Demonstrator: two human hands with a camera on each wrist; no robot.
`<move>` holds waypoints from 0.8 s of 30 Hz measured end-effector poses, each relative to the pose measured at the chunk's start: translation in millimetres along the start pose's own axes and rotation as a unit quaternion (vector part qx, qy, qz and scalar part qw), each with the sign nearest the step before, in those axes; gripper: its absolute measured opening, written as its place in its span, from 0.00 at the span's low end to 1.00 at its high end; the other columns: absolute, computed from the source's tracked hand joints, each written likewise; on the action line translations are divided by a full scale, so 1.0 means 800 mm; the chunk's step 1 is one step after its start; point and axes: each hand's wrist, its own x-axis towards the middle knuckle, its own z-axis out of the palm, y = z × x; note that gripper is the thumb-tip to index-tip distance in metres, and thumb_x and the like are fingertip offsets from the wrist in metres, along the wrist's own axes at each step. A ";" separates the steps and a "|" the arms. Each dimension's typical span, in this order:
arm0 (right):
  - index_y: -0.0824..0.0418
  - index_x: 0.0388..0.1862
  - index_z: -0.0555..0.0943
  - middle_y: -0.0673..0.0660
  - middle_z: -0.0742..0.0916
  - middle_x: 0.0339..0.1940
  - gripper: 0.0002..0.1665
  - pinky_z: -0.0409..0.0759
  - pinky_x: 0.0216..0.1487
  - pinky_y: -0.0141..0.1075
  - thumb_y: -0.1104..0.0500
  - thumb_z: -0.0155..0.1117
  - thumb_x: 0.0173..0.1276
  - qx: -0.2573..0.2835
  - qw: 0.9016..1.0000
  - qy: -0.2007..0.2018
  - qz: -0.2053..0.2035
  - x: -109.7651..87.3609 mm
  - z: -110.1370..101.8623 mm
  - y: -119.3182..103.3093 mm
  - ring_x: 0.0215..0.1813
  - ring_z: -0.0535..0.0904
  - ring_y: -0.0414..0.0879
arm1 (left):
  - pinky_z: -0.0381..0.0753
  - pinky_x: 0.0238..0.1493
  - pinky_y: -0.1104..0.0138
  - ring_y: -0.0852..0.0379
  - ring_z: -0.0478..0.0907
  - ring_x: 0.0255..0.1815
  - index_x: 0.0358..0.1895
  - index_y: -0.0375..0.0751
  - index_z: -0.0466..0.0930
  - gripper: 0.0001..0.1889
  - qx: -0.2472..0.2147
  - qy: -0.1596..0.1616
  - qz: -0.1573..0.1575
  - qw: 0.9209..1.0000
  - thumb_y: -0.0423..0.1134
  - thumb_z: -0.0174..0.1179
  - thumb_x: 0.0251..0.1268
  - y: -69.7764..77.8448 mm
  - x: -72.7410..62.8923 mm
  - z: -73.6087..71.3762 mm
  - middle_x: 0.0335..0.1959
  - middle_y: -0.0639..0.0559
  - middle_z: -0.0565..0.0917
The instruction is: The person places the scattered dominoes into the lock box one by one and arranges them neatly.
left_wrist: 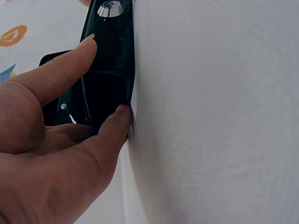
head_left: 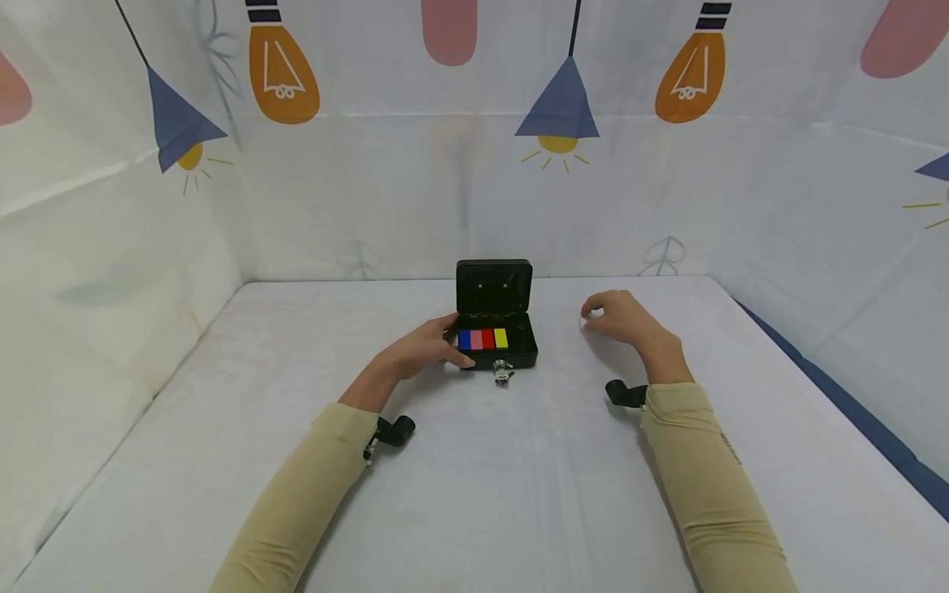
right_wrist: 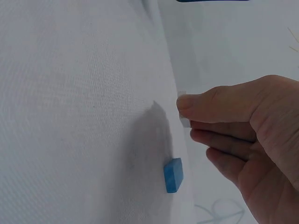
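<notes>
An open black cash box (head_left: 528, 360) stands on the table with its lid raised. Blue (head_left: 465, 339), pink (head_left: 477, 339), red (head_left: 488, 338) and yellow (head_left: 501, 338) blocks lie in a row inside. My left hand (head_left: 424, 349) holds the box at its left end, the thumb by the front wall and the fingers along the side. To the right of the box, my right hand (head_left: 624, 319) pinches a small white block (right_wrist: 185, 122) between thumb and fingertips. Beneath that hand, a light blue block (right_wrist: 173, 175) rests on the table in the right wrist view; the hand hides it from the head view.
A silver lock with keys (head_left: 502, 373) sticks out of the box's front. The table (head_left: 489, 494) has a white cover. White cloth walls (head_left: 385, 189) printed with lamps and bulbs rise behind and at both sides.
</notes>
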 end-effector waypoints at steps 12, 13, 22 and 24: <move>0.64 0.49 0.85 0.67 0.84 0.59 0.16 0.78 0.57 0.54 0.61 0.64 0.64 0.014 1.000 0.000 -0.026 0.005 0.003 -0.013 0.60 0.78 0.61 | 0.48 0.80 0.45 0.47 0.46 0.83 0.82 0.47 0.41 0.55 -0.001 0.001 -0.004 1.000 0.34 0.71 0.55 -0.001 0.000 0.000 0.83 0.47 0.49; 0.64 0.49 0.85 0.67 0.84 0.59 0.16 0.78 0.57 0.53 0.61 0.64 0.64 0.013 1.000 -0.001 -0.029 0.005 0.004 -0.014 0.60 0.79 0.61 | 0.48 0.80 0.45 0.47 0.46 0.83 0.82 0.47 0.41 0.55 0.000 0.001 -0.005 1.000 0.35 0.71 0.55 -0.001 -0.001 0.000 0.83 0.47 0.49; 0.64 0.51 0.85 0.65 0.85 0.59 0.16 0.79 0.57 0.53 0.61 0.65 0.65 0.015 0.999 -0.012 -0.042 0.008 0.006 -0.033 0.62 0.78 0.60 | 0.48 0.80 0.45 0.47 0.47 0.83 0.81 0.47 0.42 0.55 0.006 0.005 -0.008 1.000 0.35 0.71 0.56 -0.001 0.001 0.000 0.83 0.48 0.49; 0.63 0.52 0.85 0.65 0.85 0.59 0.17 0.79 0.56 0.53 0.60 0.65 0.66 0.014 0.999 -0.012 -0.045 0.009 0.005 -0.038 0.61 0.78 0.59 | 0.49 0.80 0.44 0.46 0.47 0.82 0.81 0.47 0.42 0.55 0.009 0.007 -0.009 1.000 0.36 0.71 0.56 0.000 0.001 0.001 0.83 0.47 0.50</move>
